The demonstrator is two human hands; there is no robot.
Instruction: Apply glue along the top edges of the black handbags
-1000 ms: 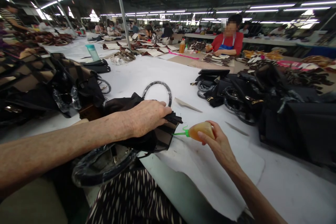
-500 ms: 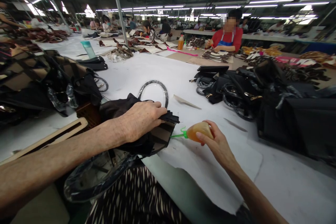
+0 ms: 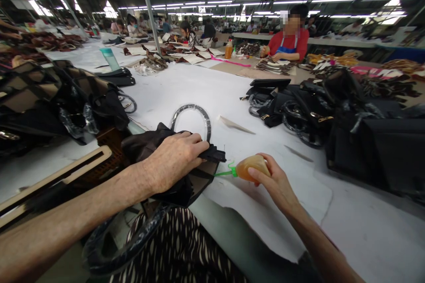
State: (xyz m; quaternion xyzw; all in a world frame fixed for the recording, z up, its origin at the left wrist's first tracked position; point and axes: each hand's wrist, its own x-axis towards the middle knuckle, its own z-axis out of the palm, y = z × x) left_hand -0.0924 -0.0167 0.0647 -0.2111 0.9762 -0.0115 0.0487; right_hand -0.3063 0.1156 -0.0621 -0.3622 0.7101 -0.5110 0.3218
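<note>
A black bag piece (image 3: pixel 142 142) lies at the table's near edge, its plastic-wrapped handles showing; one handle (image 3: pixel 191 108) loops up on the white surface, the other (image 3: pixel 113 263) hangs over my lap. My left hand (image 3: pixel 181 152) is closed on the bag's top edge, its fingertips partly hidden. In my right hand (image 3: pixel 272 177) is a squeeze bottle (image 3: pixel 249 168) of amber liquid, tipped sideways. Its thin green nozzle touches or nearly touches the brown lining at the bag's right end; I cannot tell which.
Black bags (image 3: pixel 375 141) are heaped at the right, more bags (image 3: pixel 49 97) at the left. A knife-like blade (image 3: pixel 235 124) lies past the bag. Further back stand a teal cup (image 3: pixel 109 59) and a metal post (image 3: pixel 149 9). A person in red (image 3: pixel 287 46) sits across the table.
The bag's right end and my left hand have shifted slightly down and left. The nozzle stays by the bag's edge, and the bottle has hardly moved. The lower handle has swung a little lower.
</note>
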